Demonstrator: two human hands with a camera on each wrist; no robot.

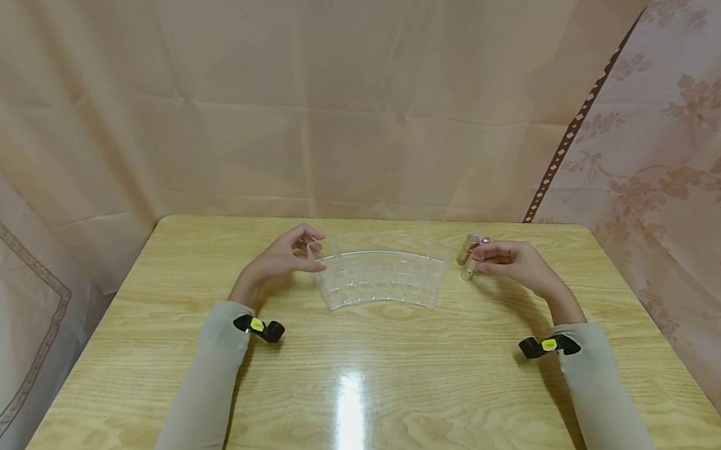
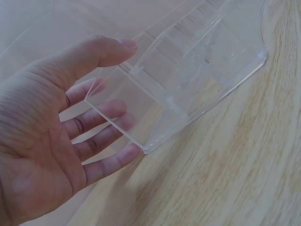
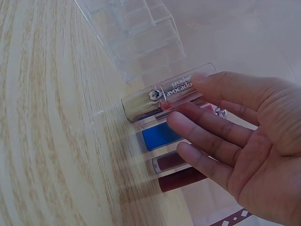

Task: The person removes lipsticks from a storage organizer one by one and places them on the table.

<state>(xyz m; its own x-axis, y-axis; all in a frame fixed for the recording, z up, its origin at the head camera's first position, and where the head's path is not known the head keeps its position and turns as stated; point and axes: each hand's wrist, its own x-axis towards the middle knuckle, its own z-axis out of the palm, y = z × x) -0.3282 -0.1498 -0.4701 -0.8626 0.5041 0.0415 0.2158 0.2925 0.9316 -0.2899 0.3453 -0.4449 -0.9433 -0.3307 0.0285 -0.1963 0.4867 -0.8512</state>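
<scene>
A clear acrylic lipstick organizer (image 1: 383,279) with curved, stepped compartments stands on the table. My left hand (image 1: 284,255) holds its left end, the thumb on one side and the fingertips by the clear side panel (image 2: 143,103). To the organizer's right, my right hand (image 1: 514,263) pinches a lipstick tube (image 3: 141,104) between thumb and fingers. That tube has a gold-toned end, a clear pinkish part with "avocado" lettering and a round gem. Beyond those fingers in the right wrist view stand a blue tube (image 3: 159,136), a grey-brown tube (image 3: 165,162) and a dark red tube (image 3: 178,180), partly hidden.
The light wood-grain table (image 1: 410,389) runs toward the person, with a bright reflection at its front middle. A beige curtain (image 1: 353,114) hangs behind the back edge. Floral cloth (image 1: 696,180) hangs on the right and white cloth (image 1: 13,291) on the left.
</scene>
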